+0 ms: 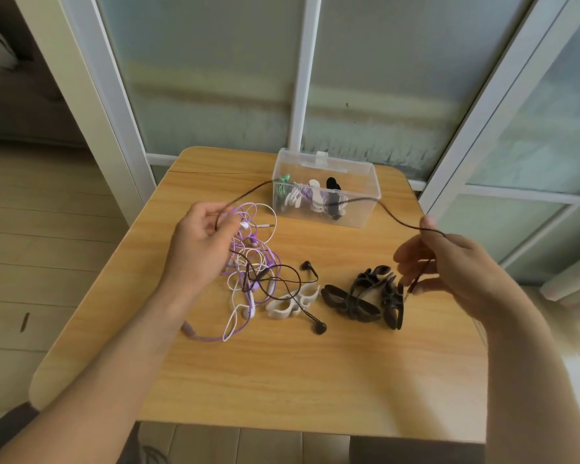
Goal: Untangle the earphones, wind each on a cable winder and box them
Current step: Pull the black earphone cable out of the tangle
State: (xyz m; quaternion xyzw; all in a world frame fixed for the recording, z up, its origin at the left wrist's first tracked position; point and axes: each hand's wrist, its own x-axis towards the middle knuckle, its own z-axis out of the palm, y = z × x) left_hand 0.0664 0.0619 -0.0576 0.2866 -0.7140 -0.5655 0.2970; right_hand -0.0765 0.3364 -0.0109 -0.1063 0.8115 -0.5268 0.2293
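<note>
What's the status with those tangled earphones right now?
Left hand and right hand both grip the black earphone cable, stretched between them. Its earbuds lie snagged in the purple-white tangle. Winders wait.

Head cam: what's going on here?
A person is pulling a dark earphone cable taut between both hands: the left hand pinches one stretch above the purple and white tangle, and the right hand grips the other end. The dark earbuds still lie in the tangle on the table. Unused white winders and black winders wait nearby. The clear box already holds several wound earphones.
</note>
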